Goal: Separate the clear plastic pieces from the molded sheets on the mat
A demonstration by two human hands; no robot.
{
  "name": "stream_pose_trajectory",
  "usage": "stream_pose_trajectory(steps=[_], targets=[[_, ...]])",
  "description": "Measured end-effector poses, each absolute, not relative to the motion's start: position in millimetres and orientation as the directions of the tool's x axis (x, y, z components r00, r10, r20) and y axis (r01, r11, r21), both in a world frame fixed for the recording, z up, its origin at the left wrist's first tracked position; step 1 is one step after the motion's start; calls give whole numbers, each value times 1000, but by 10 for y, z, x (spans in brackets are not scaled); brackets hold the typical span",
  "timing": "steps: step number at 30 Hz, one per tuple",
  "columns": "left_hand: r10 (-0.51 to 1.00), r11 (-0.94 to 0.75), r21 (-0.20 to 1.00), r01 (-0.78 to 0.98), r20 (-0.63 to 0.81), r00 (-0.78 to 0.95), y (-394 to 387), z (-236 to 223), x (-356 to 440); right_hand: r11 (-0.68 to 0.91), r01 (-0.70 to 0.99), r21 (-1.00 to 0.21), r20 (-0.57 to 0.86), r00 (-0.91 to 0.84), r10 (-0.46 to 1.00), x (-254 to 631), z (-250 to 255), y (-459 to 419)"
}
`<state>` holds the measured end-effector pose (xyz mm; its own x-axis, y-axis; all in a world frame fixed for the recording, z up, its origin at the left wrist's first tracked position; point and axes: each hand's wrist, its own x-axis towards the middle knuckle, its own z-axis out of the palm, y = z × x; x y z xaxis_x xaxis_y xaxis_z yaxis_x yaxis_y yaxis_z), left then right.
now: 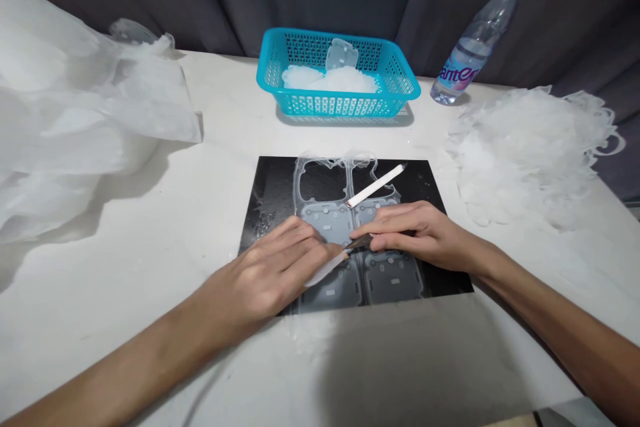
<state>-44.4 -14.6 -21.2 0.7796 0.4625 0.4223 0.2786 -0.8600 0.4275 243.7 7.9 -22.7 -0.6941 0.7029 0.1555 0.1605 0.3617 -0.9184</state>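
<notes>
A translucent moulded sheet (327,219) with rounded rectangular panels lies on a black mat (270,187); two openings show at its far end. My right hand (417,233) grips a small dark blade (361,241), its tip pointing left at the sheet's middle strip. Beside that tip, my left hand (280,267) has its fingers together, thumb and forefinger closed on a raised flap of the sheet (327,270). My left palm and fingers cover part of the sheet's left side. A white stick with a dark tip (376,185) lies across the far right panel.
Behind the mat stands a blue perforated basket (340,105) with translucent pieces in it. A water bottle (463,63) is right of it. Heaped clear scraps (530,153) sit at the right, and a large white translucent bag (75,113) bulges at the left.
</notes>
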Motion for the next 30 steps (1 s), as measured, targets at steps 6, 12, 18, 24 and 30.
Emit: stream_pose_trajectory(steps=[6, 12, 18, 24, 30], targets=[[468, -858, 429, 283, 422, 777, -143, -203, -431, 361, 176, -916, 142, -699, 701, 2449, -236, 73], [465, -861, 421, 285, 424, 777, -143, -207, -422, 361, 187, -914, 131, -705, 697, 2447, -238, 78], [471, -855, 431, 288, 415, 779, -149, -226, -430, 351, 187, -917, 125, -703, 700, 2428, -221, 77], [467, -857, 428, 285, 415, 781, -154, -196, -419, 361, 200, -911, 128, -695, 708, 2421, -210, 69], [471, -854, 433, 288, 409, 782, -150, -187, -415, 345, 201, -917, 119, -688, 715, 2415, -206, 62]])
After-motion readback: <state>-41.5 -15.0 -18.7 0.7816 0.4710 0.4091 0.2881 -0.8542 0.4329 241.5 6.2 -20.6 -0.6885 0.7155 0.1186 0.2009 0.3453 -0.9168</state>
